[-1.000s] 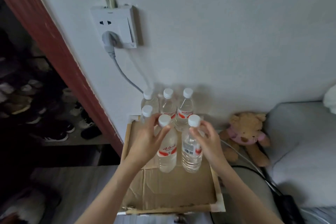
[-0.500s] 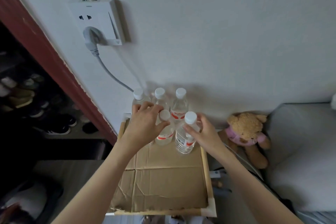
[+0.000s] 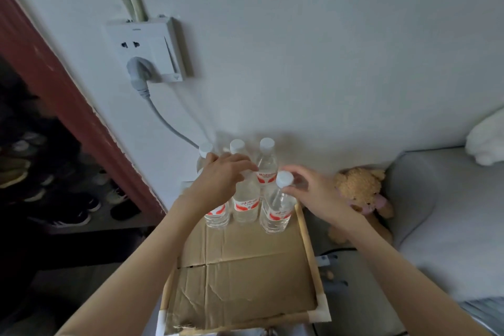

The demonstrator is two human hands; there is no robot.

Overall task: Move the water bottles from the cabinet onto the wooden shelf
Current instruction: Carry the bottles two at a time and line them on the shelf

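Note:
Several clear water bottles with white caps and red labels stand at the far end of the wooden shelf (image 3: 308,243), which is lined with cardboard. Three of them form a back row (image 3: 266,161) against the wall. My left hand (image 3: 221,176) is curled over the top of the front middle bottle (image 3: 246,200) and hides its cap. It also covers the top of the front left bottle (image 3: 216,214). My right hand (image 3: 313,191) holds the neck of the front right bottle (image 3: 276,210) just below its cap. All the front bottles stand upright on the cardboard.
A wall socket (image 3: 147,52) with a grey plug and cable hangs above the bottles. A teddy bear (image 3: 360,191) leans beside the shelf on the right, next to a grey cushion (image 3: 450,213). A dark shoe rack (image 3: 41,185) lies to the left behind a red door frame.
Both hands have carried their bottles away from me toward the wall. The bottles now stand on the cardboard right in front of the back row.

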